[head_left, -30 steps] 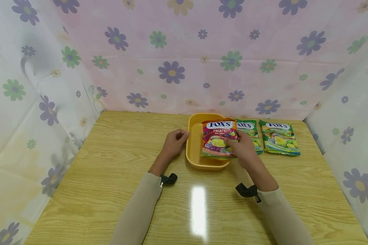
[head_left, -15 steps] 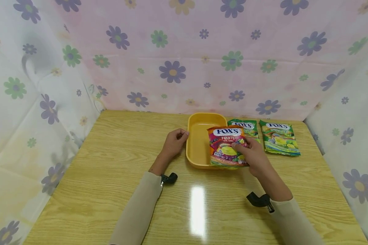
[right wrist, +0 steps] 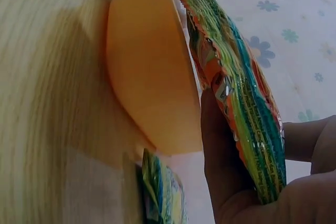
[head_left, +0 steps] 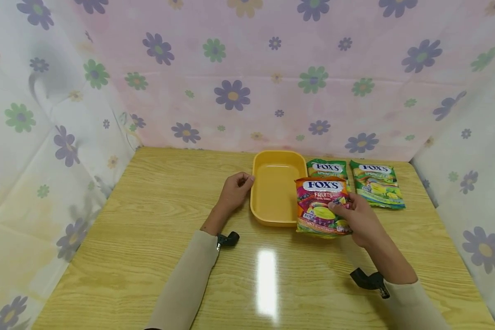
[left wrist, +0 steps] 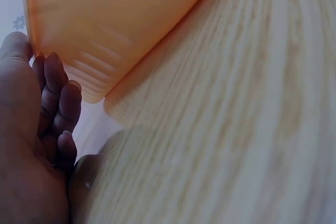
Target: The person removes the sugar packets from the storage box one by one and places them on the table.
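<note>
My right hand (head_left: 363,222) grips the edge of a red and purple Fox's Fruits candy bag (head_left: 315,208), thumb on its front and fingers behind. The bag hangs over the right front corner of a yellow plastic tub (head_left: 274,197), overlapping it in the head view. Seen edge-on in the right wrist view, the candy bag (right wrist: 241,98) stands above the tub wall (right wrist: 152,66). At the tub's left side, my left hand (head_left: 233,192) pinches the rim between thumb and curled fingers. Bare bottom shows inside the tub.
Two green Fox's Spring Tea bags lie right of the tub: a nearer one (head_left: 327,167), partly hidden behind the held bag, and another (head_left: 377,185) farther right. A flowered cloth (head_left: 272,82) hangs behind the wooden table (head_left: 169,206) and at both sides.
My right hand has carried the Fruits candy bag from over the tub rightward and toward me, uncovering the tub's inside. The left hand has stayed at the rim.
</note>
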`<state>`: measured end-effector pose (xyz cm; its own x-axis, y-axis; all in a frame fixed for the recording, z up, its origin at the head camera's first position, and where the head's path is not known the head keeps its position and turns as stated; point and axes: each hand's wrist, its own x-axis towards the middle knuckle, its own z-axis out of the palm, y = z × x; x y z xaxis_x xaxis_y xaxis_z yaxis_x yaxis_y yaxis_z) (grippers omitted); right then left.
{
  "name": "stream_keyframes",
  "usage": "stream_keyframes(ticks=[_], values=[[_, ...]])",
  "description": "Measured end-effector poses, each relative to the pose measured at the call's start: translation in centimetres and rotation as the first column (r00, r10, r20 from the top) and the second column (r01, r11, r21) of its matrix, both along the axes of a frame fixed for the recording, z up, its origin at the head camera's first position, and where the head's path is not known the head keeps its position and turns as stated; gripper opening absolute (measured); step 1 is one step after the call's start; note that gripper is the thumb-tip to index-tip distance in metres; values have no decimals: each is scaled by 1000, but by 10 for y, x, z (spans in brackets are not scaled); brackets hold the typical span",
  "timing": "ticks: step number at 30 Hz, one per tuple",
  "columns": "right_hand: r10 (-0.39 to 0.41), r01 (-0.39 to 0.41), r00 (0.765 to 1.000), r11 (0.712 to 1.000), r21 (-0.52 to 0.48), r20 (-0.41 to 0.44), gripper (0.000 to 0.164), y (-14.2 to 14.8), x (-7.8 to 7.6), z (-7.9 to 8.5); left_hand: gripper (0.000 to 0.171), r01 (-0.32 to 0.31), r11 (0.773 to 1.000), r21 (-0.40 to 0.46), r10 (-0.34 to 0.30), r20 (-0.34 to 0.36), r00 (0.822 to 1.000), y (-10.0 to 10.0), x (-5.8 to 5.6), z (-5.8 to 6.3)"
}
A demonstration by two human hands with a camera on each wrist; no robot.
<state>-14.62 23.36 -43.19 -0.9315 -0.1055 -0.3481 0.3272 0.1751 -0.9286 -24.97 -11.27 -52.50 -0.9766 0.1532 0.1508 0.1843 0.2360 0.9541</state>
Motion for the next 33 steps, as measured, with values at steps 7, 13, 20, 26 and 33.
stream_keyframes(ticks=[7,13,20,26,33], values=[[57,-57,998,998,-6,-27,75,16,9,-6,27,-18,1000,1,18,5,1000,0,1,1],[116,-118,993,990,-73,-23,74,32,15,-11,27,-20,1000,14,20,0,1000,0,1,-1],[166,-161,986,980,-118,34,79,49,20,-18,27,-18,1000,8,18,-4,1000,1,0,-1],[243,-229,968,956,-185,58,78,57,20,-27,28,-35,999,-7,35,-2,999,-1,-1,-1],[288,-275,954,950,-147,78,80,56,18,-34,28,-45,999,-6,45,-4,999,0,-1,-1]])
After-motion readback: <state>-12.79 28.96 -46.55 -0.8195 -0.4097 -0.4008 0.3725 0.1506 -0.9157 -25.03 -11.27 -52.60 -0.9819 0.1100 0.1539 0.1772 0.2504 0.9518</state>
